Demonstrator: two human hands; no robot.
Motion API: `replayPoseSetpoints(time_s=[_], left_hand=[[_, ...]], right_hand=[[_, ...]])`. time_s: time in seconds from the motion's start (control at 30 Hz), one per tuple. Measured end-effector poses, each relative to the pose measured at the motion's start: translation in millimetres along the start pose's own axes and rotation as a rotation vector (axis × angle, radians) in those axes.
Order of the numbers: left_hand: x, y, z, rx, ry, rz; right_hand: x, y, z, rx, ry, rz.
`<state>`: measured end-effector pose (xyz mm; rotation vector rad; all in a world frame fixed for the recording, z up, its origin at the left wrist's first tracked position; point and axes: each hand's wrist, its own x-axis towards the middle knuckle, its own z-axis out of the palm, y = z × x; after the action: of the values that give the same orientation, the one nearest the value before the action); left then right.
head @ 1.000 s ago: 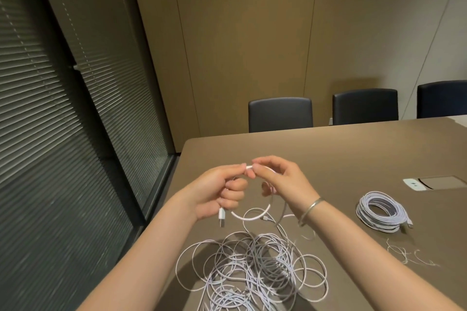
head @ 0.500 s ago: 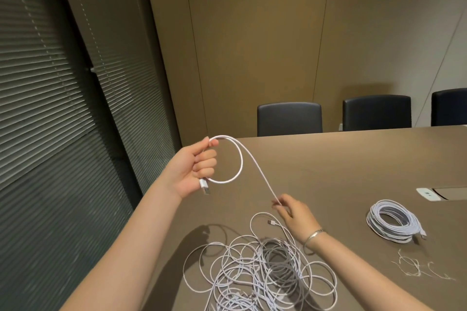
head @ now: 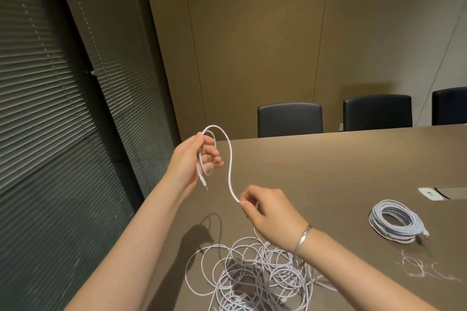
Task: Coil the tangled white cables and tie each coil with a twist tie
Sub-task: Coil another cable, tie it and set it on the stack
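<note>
My left hand (head: pixel 195 159) is raised over the table's left edge and holds a small loop of white cable (head: pixel 229 159), the plug end hanging below the fingers. From that loop the cable curves down to my right hand (head: pixel 267 212), which pinches it between thumb and fingertips. Below my right wrist, a tangled pile of white cable (head: pixel 252 278) lies on the brown table (head: pixel 341 171). A finished coil (head: pixel 395 221) rests at the right. Loose twist ties (head: pixel 419 267) lie in front of that coil.
A white socket plate with a flap (head: pixel 432 194) is set into the table at the far right. Three dark chairs (head: pixel 290 120) stand along the far side. Slatted blinds (head: pixel 50 108) fill the left.
My right hand has lifted off the pile and moved up toward the left hand, bringing more cable. The straight run of cable between the hands now bends in an S. The view shifted slightly.
</note>
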<state>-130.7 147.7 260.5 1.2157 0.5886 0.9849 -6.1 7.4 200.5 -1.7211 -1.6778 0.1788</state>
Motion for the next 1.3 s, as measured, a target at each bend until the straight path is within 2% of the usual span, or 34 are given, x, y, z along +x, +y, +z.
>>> replayPoseSetpoints(time_s=[0.13, 0.3, 0.4, 0.5, 0.53, 0.63, 0.7, 0.83, 1.03, 1.2, 1.3], left_hand=[[-8.9, -3.1, 8.8, 0.212, -0.137, -0.011], [-24.9, -4.9, 18.8, 0.427, -0.329, -0.081], [-28.7, -2.8, 17.1, 0.200, -0.492, -0.370], [-27.7, 2.9, 15.5, -0.147, -0.604, -0.563], [-27.5, 4.4, 16.4, -0.212, -0.610, -0.584], [-27.3, 5.4, 23.7, -0.298, -0.539, -0.591], [-25.5, 2.2, 29.0, -0.308, -0.434, -0.549], [-24.2, -8.4, 35.4, -0.258, -0.316, -0.499], [-23.0, -7.8, 33.2, -0.265, -0.342, -0.474], [-19.5, -6.1, 34.7, -0.181, -0.355, -0.477], [-20.1, -4.8, 38.2, -0.083, -0.390, -0.460]], right_hand=[[6.1, -27.3, -6.6, -0.025, -0.024, -0.112], [20.2, -36.6, -28.9, -0.079, 0.097, -0.202], [31.3, -27.9, -46.2, -0.033, 0.244, -0.177], [38.7, -16.9, -53.3, 0.047, 0.268, -0.067], [38.8, -15.6, -53.9, 0.170, 0.227, 0.007], [34.3, -15.2, -50.7, 0.787, 0.051, 0.208], [31.0, -14.7, -48.5, 0.943, 0.045, 0.281], [32.5, -12.2, -43.4, 1.072, 0.165, 0.392], [33.6, -2.9, -39.7, 1.244, 0.149, 0.380], [42.2, 1.5, -34.6, 1.215, 0.236, 0.413], [45.4, 0.6, -33.9, 1.117, 0.279, 0.391]])
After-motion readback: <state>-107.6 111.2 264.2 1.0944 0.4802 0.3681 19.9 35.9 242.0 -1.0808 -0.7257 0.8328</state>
